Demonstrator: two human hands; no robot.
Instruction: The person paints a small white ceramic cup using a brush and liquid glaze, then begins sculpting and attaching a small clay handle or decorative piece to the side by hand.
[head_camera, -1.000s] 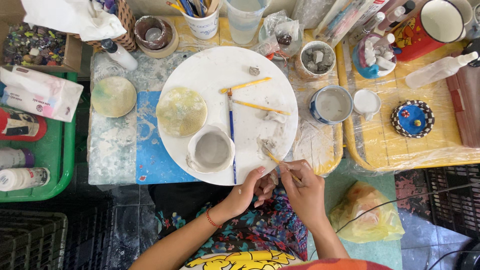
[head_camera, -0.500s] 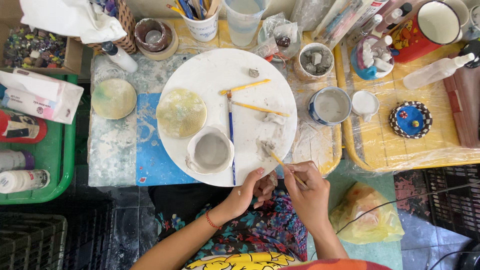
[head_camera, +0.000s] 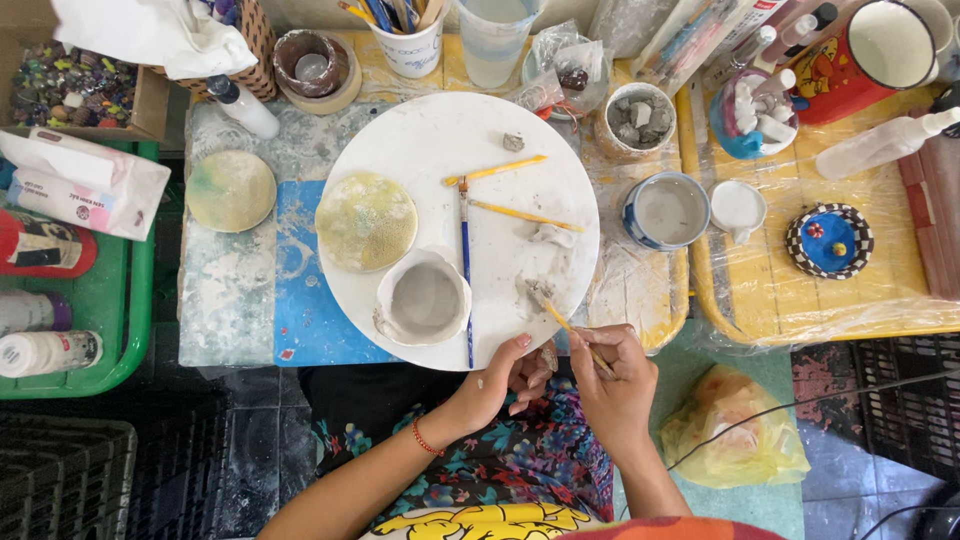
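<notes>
Both hands barely shifted: right hand (head_camera: 612, 385) grips brush (head_camera: 565, 322); left hand (head_camera: 505, 378) (curled) pinches clay piece (head_camera: 549, 356).

Right hand (head_camera: 612, 378) holds yellow brush (head_camera: 565, 322) by white board (head_camera: 420, 150).

One large round white board (head_camera: 440, 140) carries three loose thin brushes: two yellow-handled brushes (head_camera: 497, 170) and one blue-handled brush (head_camera: 465, 270). One pale clay cup (head_camera: 424, 298) and one yellowish round sponge disc (head_camera: 366, 221) sit on it. Two hands, left hand (head_camera: 505, 378) and right hand (head_camera: 612, 385), hold one more yellow brush (head_camera: 565, 322).
</notes>
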